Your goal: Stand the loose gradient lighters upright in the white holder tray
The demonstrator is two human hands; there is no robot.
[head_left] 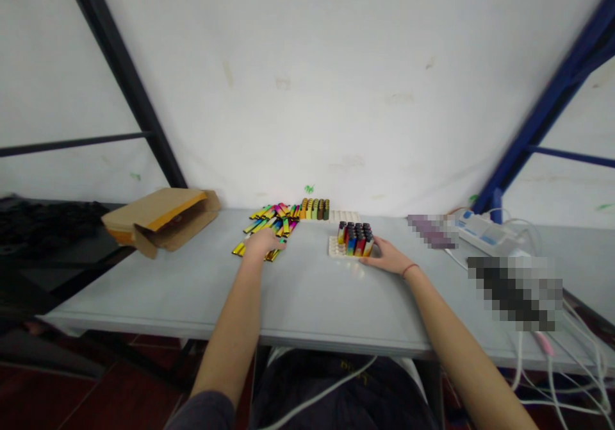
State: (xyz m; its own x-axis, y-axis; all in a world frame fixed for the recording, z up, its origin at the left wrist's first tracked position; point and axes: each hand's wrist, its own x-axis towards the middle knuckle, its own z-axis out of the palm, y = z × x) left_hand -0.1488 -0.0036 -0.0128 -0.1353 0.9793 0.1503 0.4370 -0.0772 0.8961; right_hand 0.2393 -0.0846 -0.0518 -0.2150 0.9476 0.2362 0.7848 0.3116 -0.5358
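Observation:
My left hand point(262, 243) lies over the near part of a pile of shiny, rainbow-coloured slim cases point(269, 212). Its fingers are bent together at the pile, and whatever is between them is too small to make out. On the right, my right hand point(388, 257) grips the right side of a white slotted tray point(336, 248), thumb toward the front edge. Several lighters point(356, 241) with black tops and multicoloured bodies stand upright in that tray, filling its middle and right. Slots at its left end show bare.
Behind stand gold and dark upright pieces point(315, 209) in rows, beside another white tray point(344, 216). An open cardboard box point(161, 218) lies at left. A power strip point(485, 232), cables and blurred-out items occupy the right. A wall bounds the grey table point(307, 302).

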